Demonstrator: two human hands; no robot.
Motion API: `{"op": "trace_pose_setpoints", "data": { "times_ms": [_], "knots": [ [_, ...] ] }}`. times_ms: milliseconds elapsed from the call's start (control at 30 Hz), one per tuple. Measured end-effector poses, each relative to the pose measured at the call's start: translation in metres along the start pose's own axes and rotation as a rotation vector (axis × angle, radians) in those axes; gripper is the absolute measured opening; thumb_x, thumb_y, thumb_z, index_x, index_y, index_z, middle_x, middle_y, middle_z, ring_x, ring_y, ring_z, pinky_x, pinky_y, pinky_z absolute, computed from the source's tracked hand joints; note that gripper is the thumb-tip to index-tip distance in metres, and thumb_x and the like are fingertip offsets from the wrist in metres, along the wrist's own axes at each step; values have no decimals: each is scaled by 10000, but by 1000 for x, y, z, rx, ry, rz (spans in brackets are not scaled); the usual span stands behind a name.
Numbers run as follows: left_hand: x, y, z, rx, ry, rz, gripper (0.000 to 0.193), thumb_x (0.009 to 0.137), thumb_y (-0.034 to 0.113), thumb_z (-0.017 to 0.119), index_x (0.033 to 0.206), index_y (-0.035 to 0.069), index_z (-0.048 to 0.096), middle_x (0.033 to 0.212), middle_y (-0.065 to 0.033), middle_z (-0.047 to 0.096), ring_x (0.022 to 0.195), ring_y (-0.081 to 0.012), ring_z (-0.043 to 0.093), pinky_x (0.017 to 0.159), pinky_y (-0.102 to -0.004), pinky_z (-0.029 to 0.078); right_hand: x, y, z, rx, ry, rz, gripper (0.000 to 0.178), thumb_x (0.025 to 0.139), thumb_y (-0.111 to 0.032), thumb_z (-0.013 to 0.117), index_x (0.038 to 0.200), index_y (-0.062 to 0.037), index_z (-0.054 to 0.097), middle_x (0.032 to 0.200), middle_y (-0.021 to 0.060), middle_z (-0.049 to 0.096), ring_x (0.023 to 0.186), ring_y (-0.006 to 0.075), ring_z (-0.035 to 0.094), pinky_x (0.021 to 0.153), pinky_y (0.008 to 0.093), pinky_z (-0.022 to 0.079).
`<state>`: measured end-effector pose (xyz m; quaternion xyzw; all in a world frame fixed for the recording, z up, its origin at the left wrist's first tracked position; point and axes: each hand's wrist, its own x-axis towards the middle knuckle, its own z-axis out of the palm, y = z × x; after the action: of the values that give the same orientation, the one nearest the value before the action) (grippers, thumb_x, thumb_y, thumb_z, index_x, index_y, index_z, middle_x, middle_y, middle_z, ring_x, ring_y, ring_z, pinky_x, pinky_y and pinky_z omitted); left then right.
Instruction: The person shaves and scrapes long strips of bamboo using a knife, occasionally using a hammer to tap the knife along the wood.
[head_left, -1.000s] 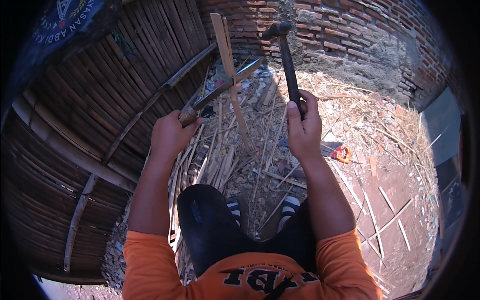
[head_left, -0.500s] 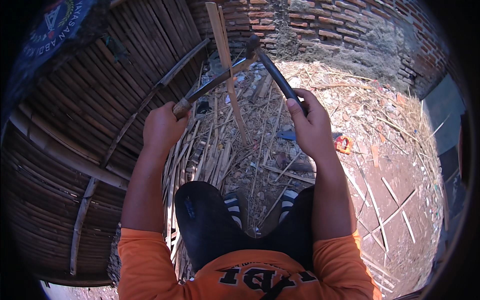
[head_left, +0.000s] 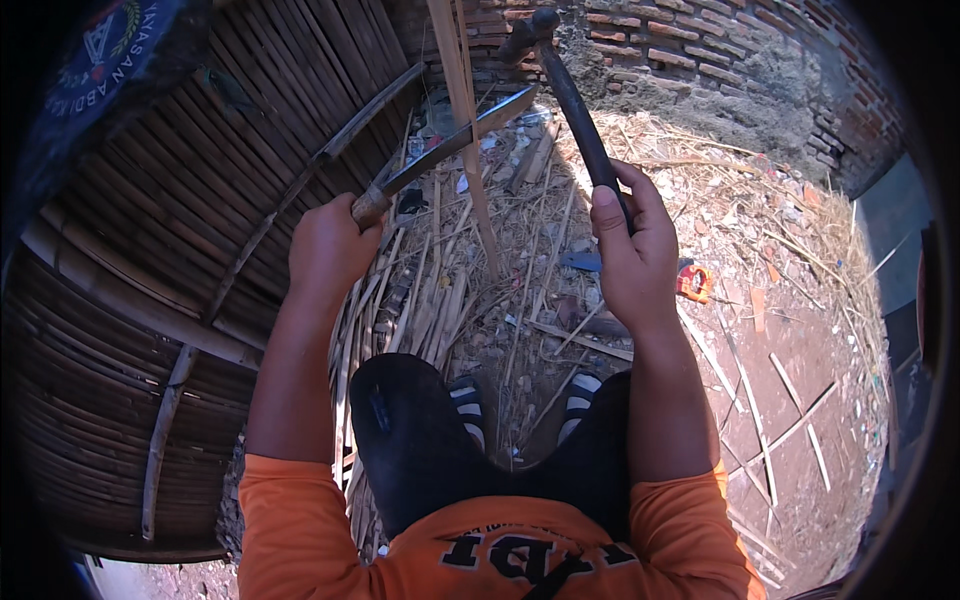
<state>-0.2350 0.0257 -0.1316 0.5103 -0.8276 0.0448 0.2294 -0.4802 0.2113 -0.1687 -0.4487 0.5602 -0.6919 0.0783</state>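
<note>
In front of the knees, a tall, tan wooden strip [head_left: 475, 180] stands upright, split above the knife [head_left: 430, 159] crossing it. The left hand [head_left: 330, 245] clasps the knife; the right hand's [head_left: 643, 255] fingers grip a dark hammer [head_left: 577, 115].

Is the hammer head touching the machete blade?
Apart: the head camera view shows brick wall through a clear gap between the hammer head and the machete blade below it.

Left hand [head_left: 332, 245]: here, round the knife [head_left: 430, 164] handle.
Stick [head_left: 480, 215]: on end ahead, knife blade across it.
Right hand [head_left: 642, 250]: round the hammer [head_left: 580, 118] handle.
Saw [head_left: 696, 284]: down on the ground [head_left: 795, 325], partly behind that hand.
Panel [head_left: 120, 200]: all along the left.
Brick wall [head_left: 680, 50]: at the back.
</note>
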Motion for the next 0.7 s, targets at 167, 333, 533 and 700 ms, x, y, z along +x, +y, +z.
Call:
{"op": "trace_pose_setpoints", "data": {
  "times_ms": [167,333,533,700],
  "knots": [
    [1,2,1,2,-6,3,360,858,381,782,1008,55,749,837,-217,720,814,-417,709,717,-525,535,7,9,-3,-231,-68,51,453,1048,-320,610,1354,14,599,705,26,597,639,64,547,580,265,413],
    [0,9,-2,-29,-7,0,313,838,329,756,964,44,733,828,-231,710,833,-437,693,756,-539,544,5,10,-3,-49,5,25,445,1045,-339,619,1338,-4,619,711,-6,580,641,61,514,587,260,405],
    [2,6,2,2,-8,11,335,843,344,756,982,40,732,845,-237,711,846,-448,690,757,-539,541,12,20,-12,-263,-76,101,445,1050,-353,605,1318,2,627,697,10,582,629,79,536,591,279,427],
    [4,3,7,9,20,24,350,867,369,757,1001,46,739,850,-231,717,847,-446,696,740,-537,536,8,15,-5,-74,112,36,435,1056,-346,592,1326,-6,623,701,15,589,624,85,545,584,278,432]
  ]
}}
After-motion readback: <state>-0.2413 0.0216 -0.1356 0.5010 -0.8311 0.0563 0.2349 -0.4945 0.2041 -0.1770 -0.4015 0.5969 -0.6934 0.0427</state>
